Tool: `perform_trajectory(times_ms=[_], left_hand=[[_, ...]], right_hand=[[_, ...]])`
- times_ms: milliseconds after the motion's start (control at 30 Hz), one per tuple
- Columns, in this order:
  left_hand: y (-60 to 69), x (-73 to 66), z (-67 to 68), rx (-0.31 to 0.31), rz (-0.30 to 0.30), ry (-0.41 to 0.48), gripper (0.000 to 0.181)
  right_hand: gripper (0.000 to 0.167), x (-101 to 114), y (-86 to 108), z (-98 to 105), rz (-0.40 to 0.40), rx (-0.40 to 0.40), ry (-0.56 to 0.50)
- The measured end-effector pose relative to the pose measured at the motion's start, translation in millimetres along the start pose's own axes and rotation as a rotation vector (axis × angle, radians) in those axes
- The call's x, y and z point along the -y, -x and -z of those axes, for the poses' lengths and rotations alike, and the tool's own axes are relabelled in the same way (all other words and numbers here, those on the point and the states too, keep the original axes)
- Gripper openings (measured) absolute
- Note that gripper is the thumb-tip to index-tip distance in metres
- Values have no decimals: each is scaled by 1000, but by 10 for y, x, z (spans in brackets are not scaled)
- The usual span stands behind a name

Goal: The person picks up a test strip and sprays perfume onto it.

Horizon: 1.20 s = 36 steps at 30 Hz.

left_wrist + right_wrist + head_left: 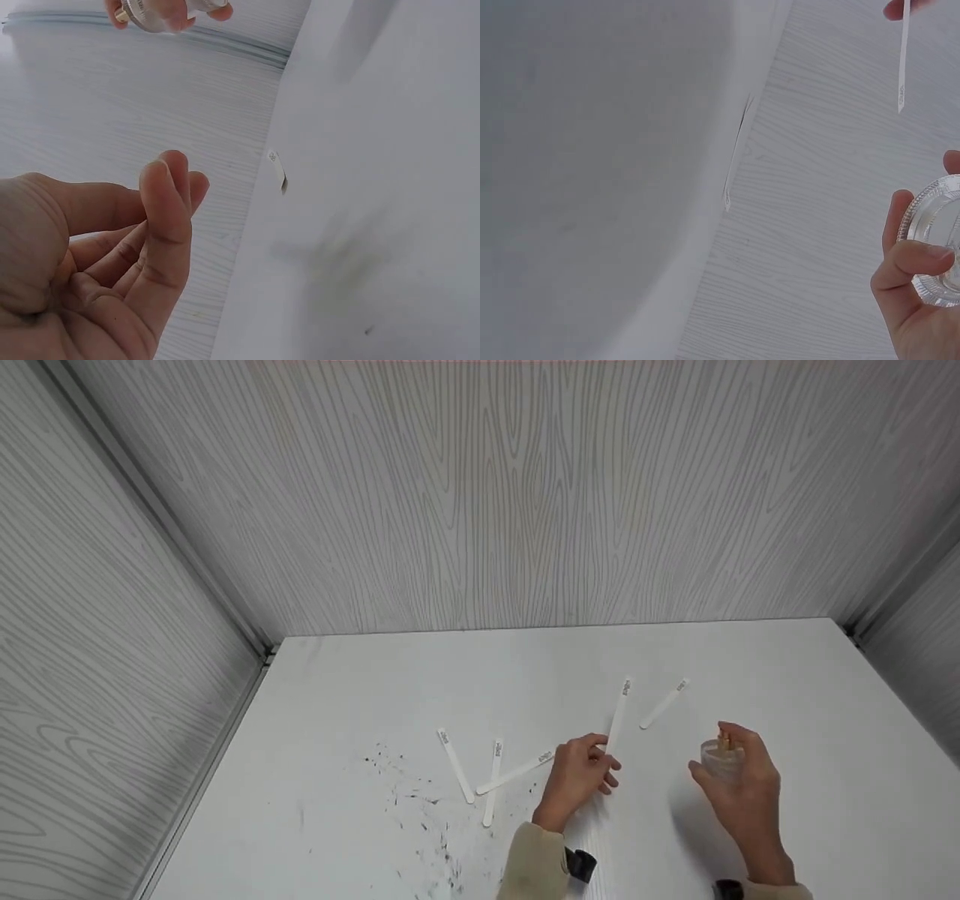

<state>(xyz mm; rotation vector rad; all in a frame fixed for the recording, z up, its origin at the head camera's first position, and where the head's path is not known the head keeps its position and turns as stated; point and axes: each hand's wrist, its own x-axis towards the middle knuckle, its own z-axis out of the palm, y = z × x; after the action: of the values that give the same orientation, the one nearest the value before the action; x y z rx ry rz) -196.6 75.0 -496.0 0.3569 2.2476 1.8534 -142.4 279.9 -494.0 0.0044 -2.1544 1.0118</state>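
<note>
- Head view: left grip point(576, 774) pinches one paper strip point(618, 716), lifted toward 1 o'clock; right grip point(750, 787) clasps a bottle point(718, 766) at 4; four loose strips point(664, 704) on the surface point(375, 682) seemingly await handling.
- Left wrist view: fingertips point(156, 178) pressed together.
- Right wrist view: lifted strip at 2 o'clock.

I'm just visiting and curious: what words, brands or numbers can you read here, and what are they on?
None can be read for certain.
White strip in the left hand: small print, too blurred.
Far-right strip: print, too small.
Leftmost strip: print, too small.
Two crossing strips: print on each, too small.
Clear bottle in the right hand: no legible lettering.
</note>
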Motion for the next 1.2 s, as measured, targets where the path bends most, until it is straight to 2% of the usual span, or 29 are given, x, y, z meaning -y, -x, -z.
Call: perform_trajectory(times_ms=[167,333,500,767,1200], left_hand=[[-135,-10,8,15,35,25,30],[-241,24,-1,21,46,43,26],[-328,69,-22,6,79,53,24],[-472,62,-56,-27,111,9,25],[-666,27,-105,-37,138,-57,26]], right_hand=[[66,3,-5,6,-12,7,-2],[66,-1,3,14,-33,9,14],[66,-19,6,-4,-21,16,0],[67,-11,-11,23,-46,17,-8],[67,9,-23,32,-59,20,-28]])
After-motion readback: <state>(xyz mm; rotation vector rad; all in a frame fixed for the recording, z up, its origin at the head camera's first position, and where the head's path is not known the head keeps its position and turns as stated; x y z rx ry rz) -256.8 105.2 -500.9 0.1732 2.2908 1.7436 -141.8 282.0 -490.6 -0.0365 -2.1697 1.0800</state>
